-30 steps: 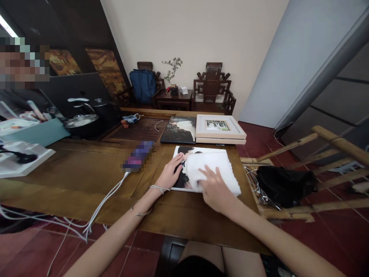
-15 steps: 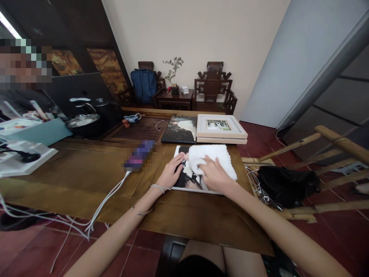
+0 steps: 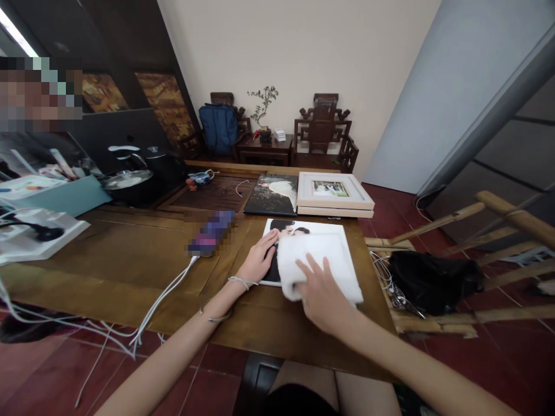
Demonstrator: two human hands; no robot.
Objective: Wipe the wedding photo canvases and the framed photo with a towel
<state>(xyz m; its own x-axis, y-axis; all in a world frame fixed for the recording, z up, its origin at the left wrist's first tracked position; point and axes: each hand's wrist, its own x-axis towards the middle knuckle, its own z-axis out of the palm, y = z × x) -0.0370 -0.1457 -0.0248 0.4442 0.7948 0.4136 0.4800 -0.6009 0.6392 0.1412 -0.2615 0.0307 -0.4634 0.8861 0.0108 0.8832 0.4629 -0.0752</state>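
A photo print on a white-edged panel [image 3: 329, 226] lies flat on the wooden table, showing two heads near its top. My left hand [image 3: 259, 257] rests flat along the panel's left edge, fingers extended. Under my right hand [image 3: 323, 294] is a folded white towel [image 3: 321, 251], pressed onto the lower part of the photo and hanging a little over its near edge. The fingers of that hand are partly spread on the towel; its thumb is hard to make out. The towel hides most of the photo's middle and bottom.
Behind the panel lie a dark photo board [image 3: 271, 195] and stacked pale frames [image 3: 336, 193]. Left of my hands, a phone [image 3: 211, 232] trails white cables [image 3: 167, 294]. A kettle [image 3: 160, 167], teal box [image 3: 56, 196] and power strip [image 3: 65, 237] stand farther left. A bamboo chair [image 3: 437, 222] holds a black bag [image 3: 433, 280].
My right hand has pulled the towel down toward me, uncovering the heads at the top of the photo. My left hand stays at the panel's left edge.
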